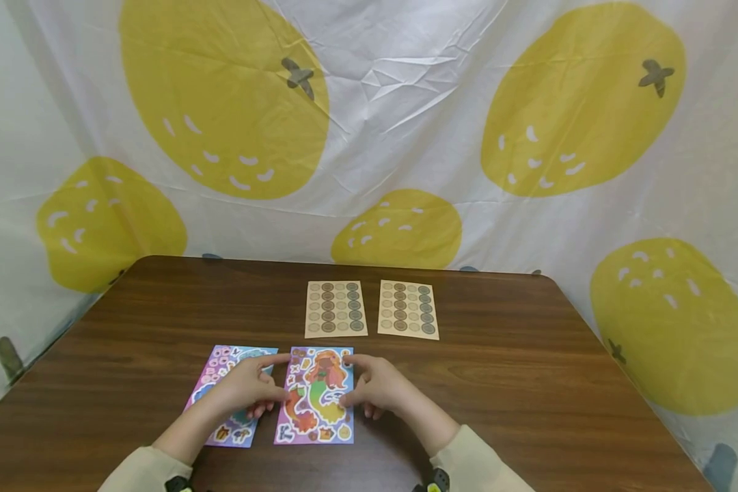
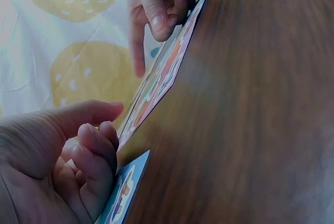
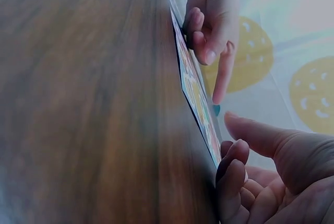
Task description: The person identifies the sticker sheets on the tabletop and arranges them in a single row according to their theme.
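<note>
A mermaid sticker sheet (image 1: 316,410) with a purple and blue background lies on the table in front of me. My left hand (image 1: 249,384) is at its left edge, index finger stretched out and thumb near the edge. At the opposite edge is my right hand (image 1: 378,386), index finger extended along the upper right corner and thumb by the side. The other fingers of both hands are loosely bent. A second sticker sheet (image 1: 221,359), blue and purple, lies under my left hand, which hides part of it. In the left wrist view the mermaid sheet (image 2: 167,70) lies between both hands.
Two beige sheets of round coin-like stickers, one on the left (image 1: 335,309) and one on the right (image 1: 408,309), lie side by side farther back on the brown wooden table (image 1: 529,369). Behind the table hangs a white cloth (image 1: 406,137) printed with yellow fruit.
</note>
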`<state>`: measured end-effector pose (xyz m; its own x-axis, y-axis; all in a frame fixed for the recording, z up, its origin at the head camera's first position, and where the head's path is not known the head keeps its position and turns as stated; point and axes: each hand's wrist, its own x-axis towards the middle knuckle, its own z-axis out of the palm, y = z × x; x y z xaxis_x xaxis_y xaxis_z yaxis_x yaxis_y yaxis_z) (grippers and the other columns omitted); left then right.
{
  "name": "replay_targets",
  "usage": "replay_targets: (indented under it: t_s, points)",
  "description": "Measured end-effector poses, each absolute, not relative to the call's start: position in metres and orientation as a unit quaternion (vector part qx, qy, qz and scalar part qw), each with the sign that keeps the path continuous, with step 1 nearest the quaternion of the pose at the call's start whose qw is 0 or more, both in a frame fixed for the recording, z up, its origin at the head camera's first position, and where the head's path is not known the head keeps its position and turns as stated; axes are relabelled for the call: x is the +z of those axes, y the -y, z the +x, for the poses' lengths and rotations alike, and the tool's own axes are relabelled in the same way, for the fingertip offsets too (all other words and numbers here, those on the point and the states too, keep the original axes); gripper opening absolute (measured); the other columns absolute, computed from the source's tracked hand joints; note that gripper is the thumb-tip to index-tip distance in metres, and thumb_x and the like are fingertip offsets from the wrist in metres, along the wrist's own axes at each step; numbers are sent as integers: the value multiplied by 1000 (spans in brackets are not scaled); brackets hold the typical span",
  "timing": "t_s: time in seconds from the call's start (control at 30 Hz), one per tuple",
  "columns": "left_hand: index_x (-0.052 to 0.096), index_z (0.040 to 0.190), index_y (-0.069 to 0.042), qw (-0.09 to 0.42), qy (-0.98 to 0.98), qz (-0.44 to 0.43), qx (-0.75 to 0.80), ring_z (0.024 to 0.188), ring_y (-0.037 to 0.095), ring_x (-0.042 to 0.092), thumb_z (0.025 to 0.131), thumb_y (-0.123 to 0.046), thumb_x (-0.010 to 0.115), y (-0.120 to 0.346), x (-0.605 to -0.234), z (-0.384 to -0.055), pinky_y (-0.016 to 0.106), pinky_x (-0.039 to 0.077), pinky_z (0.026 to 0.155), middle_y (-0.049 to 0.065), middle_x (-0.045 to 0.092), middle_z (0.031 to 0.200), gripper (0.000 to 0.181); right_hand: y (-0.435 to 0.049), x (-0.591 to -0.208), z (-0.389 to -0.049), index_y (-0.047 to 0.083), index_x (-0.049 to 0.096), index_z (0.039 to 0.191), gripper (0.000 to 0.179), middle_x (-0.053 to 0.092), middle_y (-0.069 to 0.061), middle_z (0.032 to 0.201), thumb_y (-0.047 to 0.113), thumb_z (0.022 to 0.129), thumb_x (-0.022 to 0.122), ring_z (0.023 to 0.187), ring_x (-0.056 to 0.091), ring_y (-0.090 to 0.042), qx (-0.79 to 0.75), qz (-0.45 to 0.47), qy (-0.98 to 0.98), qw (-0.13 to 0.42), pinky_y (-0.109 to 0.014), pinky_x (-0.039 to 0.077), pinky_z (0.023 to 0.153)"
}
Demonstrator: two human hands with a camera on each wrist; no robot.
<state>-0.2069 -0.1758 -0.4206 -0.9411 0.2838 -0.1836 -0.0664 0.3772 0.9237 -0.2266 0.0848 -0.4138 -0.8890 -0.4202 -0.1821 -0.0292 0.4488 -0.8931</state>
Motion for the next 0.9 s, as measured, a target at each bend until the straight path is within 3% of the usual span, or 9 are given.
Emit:
replay_targets:
  t_s: [0.6, 0.9]
  points:
    - [39, 144, 0, 146, -806, 72, 568, 42, 12, 49, 76, -12, 79, 175, -418, -208, 21, 39, 39, 7, 59, 60, 80, -91, -406, -228, -1, 45, 139, 72, 63, -9, 66, 1, 75, 77, 43, 52, -14, -550, -135, -804, 178, -31, 50, 42]
    - [44, 140, 1, 123, -817, 77, 559, 45, 15, 51, 78, -10, 77, 170, -413, -215, 25, 39, 41, 7, 60, 62, 71, -92, -405, -233, -4, 44, 139, 69, 65, -8, 70, 0, 77, 76, 48, 56, -15, -564, -145, -796, 166, -34, 53, 48]
